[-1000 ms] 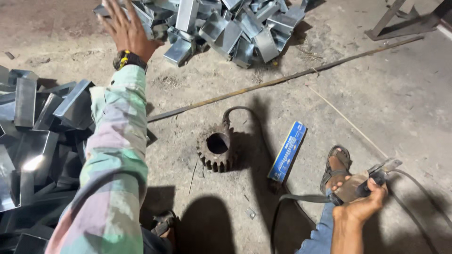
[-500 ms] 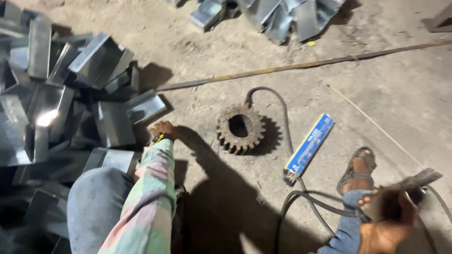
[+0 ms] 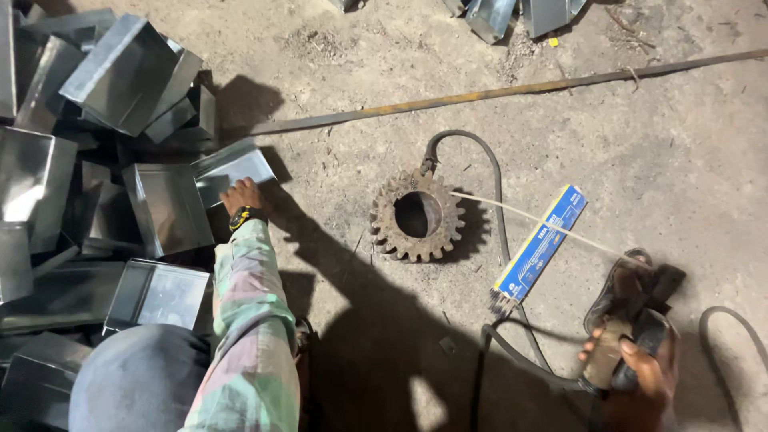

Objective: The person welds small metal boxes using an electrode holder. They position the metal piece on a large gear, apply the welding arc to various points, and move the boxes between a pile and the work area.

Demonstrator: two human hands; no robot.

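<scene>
Sheet-metal channel piece (image 3: 232, 170) sits at the edge of the pile (image 3: 96, 160) on the floor. Left hand (image 3: 242, 196) rests on its near edge, fingers not clearly closed: pick-up step, I'd say. Right hand (image 3: 632, 364) is wrapped around the electrode holder (image 3: 640, 300), rod (image 3: 544, 224) over the rusty gear (image 3: 418, 216). Next move needs a firm grip, then a lift clear.
</scene>
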